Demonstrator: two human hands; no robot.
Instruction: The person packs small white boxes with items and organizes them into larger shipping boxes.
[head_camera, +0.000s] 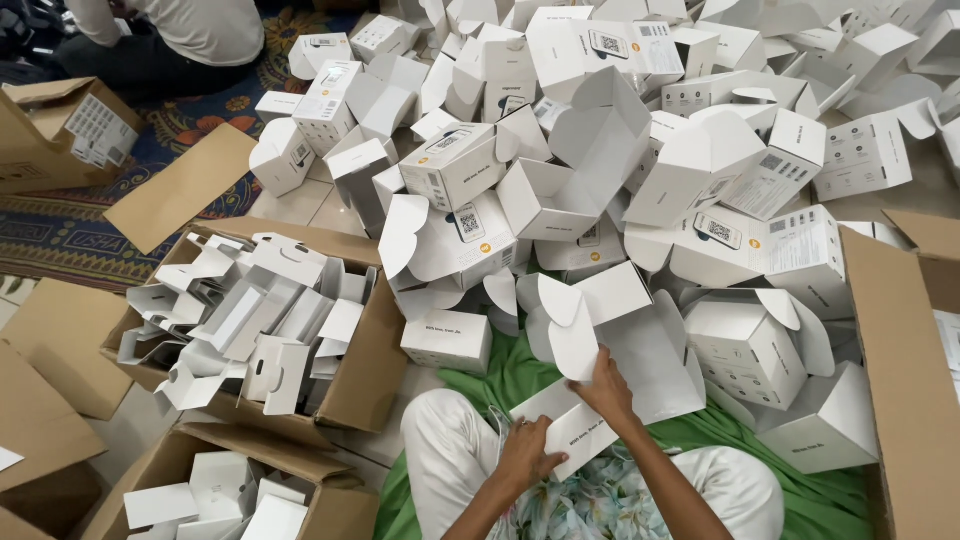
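Your left hand (527, 455): forearm angled up from below, fingers curled, gripping the near end of a white box (590, 400) over your lap | Your right hand (607, 388): wrist bent, fingers closed on the box's upper flap | Surroundings: heap of white boxes (640, 170) ahead; cardboard carton (365, 370) at left.

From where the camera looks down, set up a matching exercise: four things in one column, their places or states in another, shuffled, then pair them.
Things:
1. flat white carton blank
2. brown cardboard box of white inserts
3. green cloth
4. loose brown cardboard sheet

Places or states:
A. lying on the patterned carpet, upper left
B. held between left hand and right hand
C. spread under the seated person's knees
D. standing open at left, filled

Pairs: 1-B, 2-D, 3-C, 4-A
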